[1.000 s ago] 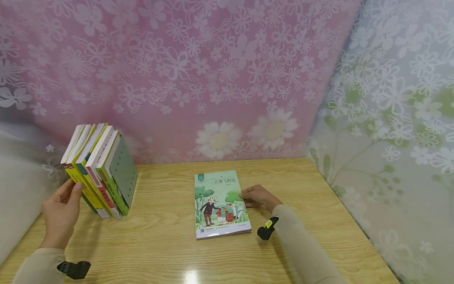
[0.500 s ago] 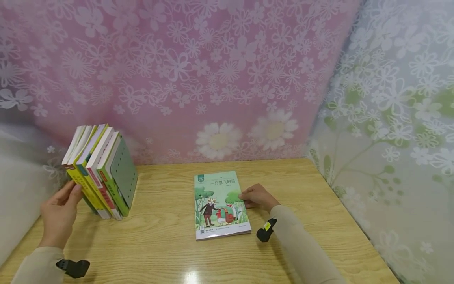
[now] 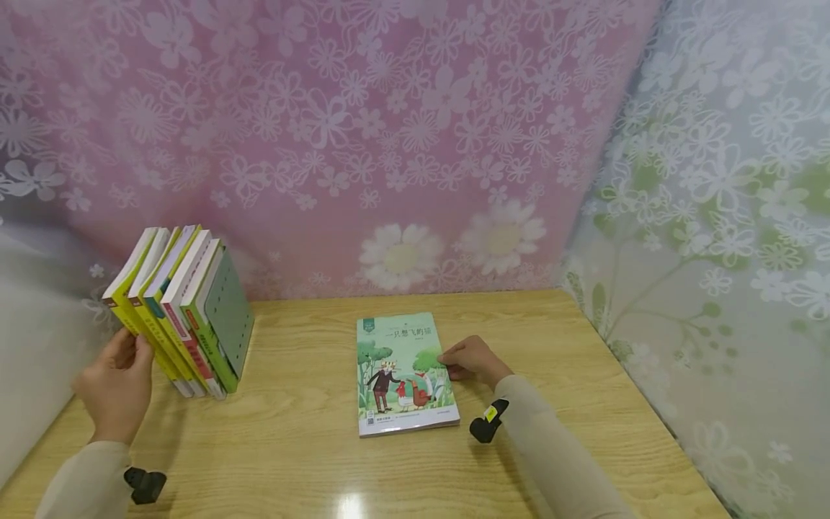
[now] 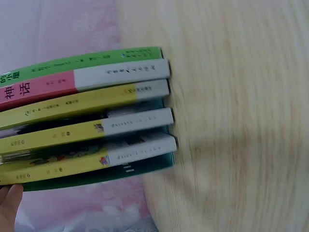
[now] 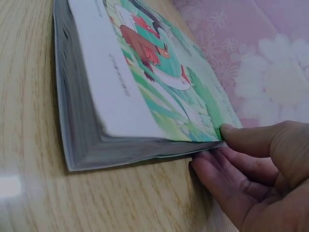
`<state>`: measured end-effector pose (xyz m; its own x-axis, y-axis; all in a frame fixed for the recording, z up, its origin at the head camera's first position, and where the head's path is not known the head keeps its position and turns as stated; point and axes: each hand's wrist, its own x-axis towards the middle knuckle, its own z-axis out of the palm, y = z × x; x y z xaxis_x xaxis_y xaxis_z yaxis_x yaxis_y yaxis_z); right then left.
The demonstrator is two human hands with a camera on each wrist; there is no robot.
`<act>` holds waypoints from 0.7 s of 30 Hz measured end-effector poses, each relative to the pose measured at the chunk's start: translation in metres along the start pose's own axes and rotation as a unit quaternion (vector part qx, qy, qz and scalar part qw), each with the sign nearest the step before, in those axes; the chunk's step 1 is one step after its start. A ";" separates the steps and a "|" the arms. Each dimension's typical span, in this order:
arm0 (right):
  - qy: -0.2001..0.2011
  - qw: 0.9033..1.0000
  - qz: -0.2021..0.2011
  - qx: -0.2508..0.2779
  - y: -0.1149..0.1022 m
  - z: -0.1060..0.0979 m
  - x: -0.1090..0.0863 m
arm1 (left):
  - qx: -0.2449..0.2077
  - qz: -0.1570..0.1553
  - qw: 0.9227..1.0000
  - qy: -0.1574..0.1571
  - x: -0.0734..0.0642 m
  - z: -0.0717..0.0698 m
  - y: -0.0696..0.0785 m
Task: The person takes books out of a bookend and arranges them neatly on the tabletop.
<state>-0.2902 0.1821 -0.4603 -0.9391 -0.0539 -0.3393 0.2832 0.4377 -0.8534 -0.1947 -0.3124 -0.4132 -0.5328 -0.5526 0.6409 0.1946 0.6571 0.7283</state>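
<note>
Left hand (image 3: 117, 393) pinched the leftmost yellow book (image 3: 123, 313); right hand (image 3: 478, 360) pinched the flat green book (image 3: 405, 378) at its right edge. Light, steady holds probably best kept neighbouring books (image 3: 194, 324) upright.

Head view: medium-dim, flat indoor light, muted colours. Blown-out glare on the wooden table (image 3: 285, 461) at 6 o'clock, thin glint along the bottom edge of the green book (image 3: 405, 371). Soft shadow off the 4 o'clock side of the left hand (image 3: 118, 393). Pale side panel (image 3: 29, 324) at 9 o'clock goes grey. Wide lens stretches the edges. Left wrist: hazy, low contrast; small print on the book stack (image 4: 87, 116) smears, big characters read; faint shadow at 3 o'clock. Right wrist: white reflection at 8 o'clock, pink backdrop (image 5: 282, 82) soft at 2–3, right hand (image 5: 270, 179) shaded underneath.
</note>
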 end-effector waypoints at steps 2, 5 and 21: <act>-0.005 1.000 0.000 0.007 -0.001 -0.003 -0.001 | -0.001 -0.015 1.000 0.007 -0.001 0.001 0.002; -0.017 1.000 -0.002 0.019 0.000 -0.006 -0.001 | -0.006 -0.013 1.000 0.026 -0.005 0.000 0.003; -0.023 0.999 -0.016 0.028 -0.003 -0.010 -0.006 | 0.002 -0.006 1.000 -0.020 -0.010 -0.006 0.011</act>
<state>-0.2876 0.1901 -0.4517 -0.9383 -0.1098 -0.3280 0.2640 0.3850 -0.8843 -0.1824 -0.3026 -0.4102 -0.5684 -0.5393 0.6213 0.1842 0.6525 0.7350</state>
